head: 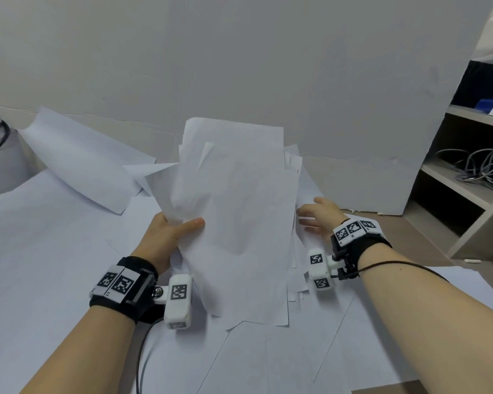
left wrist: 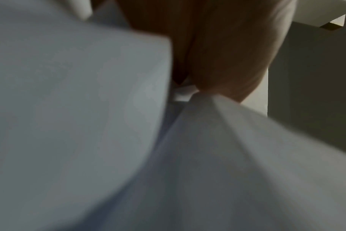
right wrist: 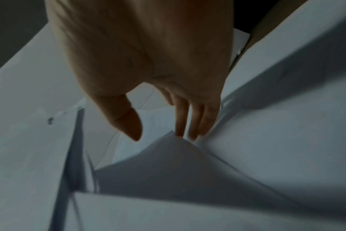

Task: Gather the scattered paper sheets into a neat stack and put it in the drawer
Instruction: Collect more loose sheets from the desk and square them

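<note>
A loose bundle of white paper sheets (head: pixel 236 211) stands tilted up off the table in the middle of the head view. My left hand (head: pixel 168 237) grips its left edge, thumb pressed on the front sheet; in the left wrist view the hand (left wrist: pixel 223 51) pinches the creased paper (left wrist: pixel 227 156). My right hand (head: pixel 318 216) is at the bundle's right edge with fingers spread and relaxed; in the right wrist view its fingertips (right wrist: pixel 196 131) touch the sheet edges (right wrist: pixel 168 164). More sheets (head: pixel 77 163) lie scattered across the table. No drawer is in view.
A grey wall panel (head: pixel 239 66) stands right behind the papers. An open shelf unit (head: pixel 464 177) with tangled cables (head: pixel 478 163) is at the right. A white rounded object (head: pixel 0 155) with a cable sits at the far left.
</note>
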`<state>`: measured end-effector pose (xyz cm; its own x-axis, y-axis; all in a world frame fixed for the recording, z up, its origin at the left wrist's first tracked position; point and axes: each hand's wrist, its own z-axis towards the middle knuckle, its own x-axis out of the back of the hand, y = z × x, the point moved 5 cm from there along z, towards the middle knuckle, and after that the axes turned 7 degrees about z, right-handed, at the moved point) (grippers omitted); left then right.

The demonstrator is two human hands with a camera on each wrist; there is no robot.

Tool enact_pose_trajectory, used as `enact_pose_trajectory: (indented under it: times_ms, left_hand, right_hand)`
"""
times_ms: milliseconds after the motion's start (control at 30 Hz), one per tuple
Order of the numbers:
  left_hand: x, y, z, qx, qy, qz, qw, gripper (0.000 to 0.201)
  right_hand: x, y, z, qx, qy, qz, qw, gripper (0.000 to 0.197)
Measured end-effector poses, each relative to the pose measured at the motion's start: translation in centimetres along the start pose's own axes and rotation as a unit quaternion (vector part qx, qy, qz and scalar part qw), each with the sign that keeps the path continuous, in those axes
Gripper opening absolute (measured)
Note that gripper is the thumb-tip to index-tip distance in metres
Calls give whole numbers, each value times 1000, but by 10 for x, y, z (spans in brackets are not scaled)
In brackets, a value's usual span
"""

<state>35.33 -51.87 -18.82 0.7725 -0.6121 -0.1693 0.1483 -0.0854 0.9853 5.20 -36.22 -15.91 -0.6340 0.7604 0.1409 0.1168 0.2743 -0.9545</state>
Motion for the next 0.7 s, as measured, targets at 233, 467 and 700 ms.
enact_pose_trajectory:
  times_ms: [233,467,700]
  left_hand:
    - [4,2,-1,-11,-39,-39,998,66]
    - [7,23,-3,-72,-72,-48,994,85]
    - [24,15,1,-66,-20,-55,996,99]
  right_hand:
    - [1,4,0,-56,-18,26,998,22]
    - [-16,7,8,-49,-164,72,983,71]
    - [-37,-7,-56,-87,-284,44,954,88]
